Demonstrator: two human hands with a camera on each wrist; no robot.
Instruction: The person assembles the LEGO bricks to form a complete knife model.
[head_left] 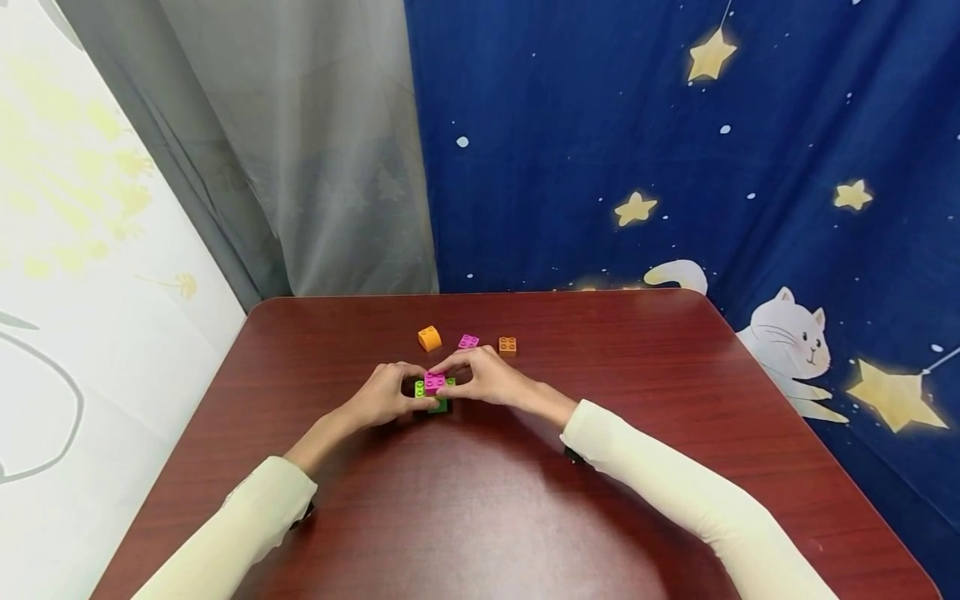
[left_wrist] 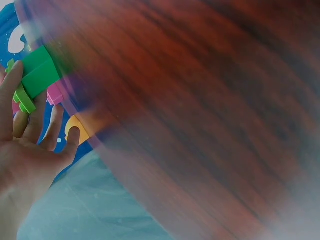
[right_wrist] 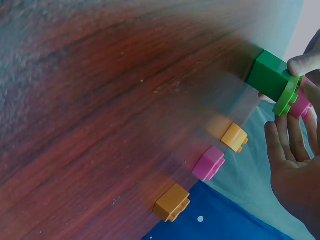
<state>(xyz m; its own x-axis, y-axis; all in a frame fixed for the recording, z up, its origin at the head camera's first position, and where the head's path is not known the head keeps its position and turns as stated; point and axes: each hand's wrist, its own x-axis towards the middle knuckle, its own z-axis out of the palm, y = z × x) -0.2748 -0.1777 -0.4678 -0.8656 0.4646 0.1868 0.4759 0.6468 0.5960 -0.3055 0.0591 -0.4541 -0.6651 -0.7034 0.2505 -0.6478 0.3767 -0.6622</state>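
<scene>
One stack (right_wrist: 283, 89) over the bench (head_left: 480, 508) — the pink brick (head_left: 434, 383) on top, pinched from the right by the right hand (head_left: 483, 377); beneath, the light-green piece (head_left: 419, 389) runs left-to-right across the green block (head_left: 440, 407), gripped by the left hand (head_left: 384, 393).

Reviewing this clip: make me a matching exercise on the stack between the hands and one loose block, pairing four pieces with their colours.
Pieces
1. Bottom stacked block
2. Middle stacked piece
3. Top stacked block
4. Rightmost loose block in the head view

Colours
A. Lime green
B. Orange-brown
C. Pink
D. Darker green

Pairs: 1-D, 2-A, 3-C, 4-B
</scene>
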